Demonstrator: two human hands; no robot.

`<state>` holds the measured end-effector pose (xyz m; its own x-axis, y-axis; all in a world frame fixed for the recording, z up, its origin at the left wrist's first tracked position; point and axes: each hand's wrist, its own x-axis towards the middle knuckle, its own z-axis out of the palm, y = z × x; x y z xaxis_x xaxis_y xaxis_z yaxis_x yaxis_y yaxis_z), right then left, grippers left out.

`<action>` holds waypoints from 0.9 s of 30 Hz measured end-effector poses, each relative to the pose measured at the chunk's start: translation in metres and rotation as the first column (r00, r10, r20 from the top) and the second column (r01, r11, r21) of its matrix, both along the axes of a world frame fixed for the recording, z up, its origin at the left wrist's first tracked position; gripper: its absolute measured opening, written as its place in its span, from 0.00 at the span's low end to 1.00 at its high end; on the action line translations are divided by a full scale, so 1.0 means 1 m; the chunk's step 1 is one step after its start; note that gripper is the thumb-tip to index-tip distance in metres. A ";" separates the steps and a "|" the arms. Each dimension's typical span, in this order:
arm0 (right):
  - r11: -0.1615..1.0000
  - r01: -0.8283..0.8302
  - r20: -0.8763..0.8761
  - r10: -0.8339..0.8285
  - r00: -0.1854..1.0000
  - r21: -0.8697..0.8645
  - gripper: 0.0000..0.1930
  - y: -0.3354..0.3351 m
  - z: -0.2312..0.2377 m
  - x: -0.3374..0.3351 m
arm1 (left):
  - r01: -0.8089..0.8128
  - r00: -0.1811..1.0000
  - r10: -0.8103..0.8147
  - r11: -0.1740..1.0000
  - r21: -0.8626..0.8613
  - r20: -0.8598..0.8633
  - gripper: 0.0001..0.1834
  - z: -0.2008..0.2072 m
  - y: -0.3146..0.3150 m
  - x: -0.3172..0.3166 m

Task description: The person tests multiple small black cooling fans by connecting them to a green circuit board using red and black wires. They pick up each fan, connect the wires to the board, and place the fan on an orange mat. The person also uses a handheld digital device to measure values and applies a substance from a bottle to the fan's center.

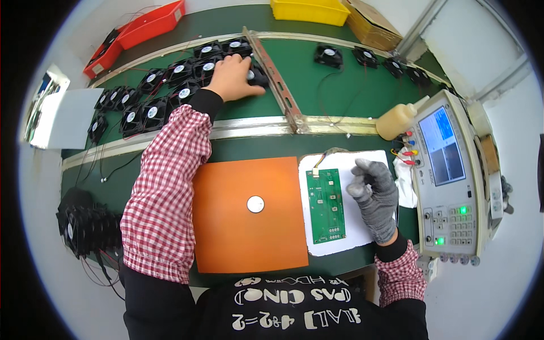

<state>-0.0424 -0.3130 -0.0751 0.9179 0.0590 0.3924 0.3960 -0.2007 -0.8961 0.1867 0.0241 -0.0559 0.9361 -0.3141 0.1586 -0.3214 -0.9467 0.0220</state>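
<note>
My bare left hand [234, 78] reaches to the far rows of fans. Its thumb and fingers are spread round the edges of a black cooling fan [258, 77] beside the metal rail. A grey glove covers my right hand [375, 198], whose fingers are curled in above a white pad; whether anything small is between them is hidden. Left of that hand, a green circuit board [327, 205] lies on the white pad [356, 235], with a short cable plugged in at its far end. An orange mat [243, 238] bearing a round white label [255, 204] lies between my arms.
A slotted metal rail [275, 79] divides the far bench. More black fans [152, 112] sit left of it, and several [328, 55] stand to the right. A glue bottle [396, 122] and a test instrument [447, 170] stand at right. Red bins [150, 25] and a yellow bin [310, 11] line the back.
</note>
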 end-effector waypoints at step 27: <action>0.923 -0.191 -0.106 0.164 0.981 -0.335 0.07 0.003 0.008 0.001 | 0.401 0.885 -0.466 0.754 -0.520 0.006 0.60 0.005 -0.031 -0.263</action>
<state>-0.0418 -0.3096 -0.0669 0.9057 0.3423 0.2501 0.3882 -0.4328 -0.8136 -0.0767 -0.0072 -0.0508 0.7403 -0.5995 0.3043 -0.6583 -0.5544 0.5092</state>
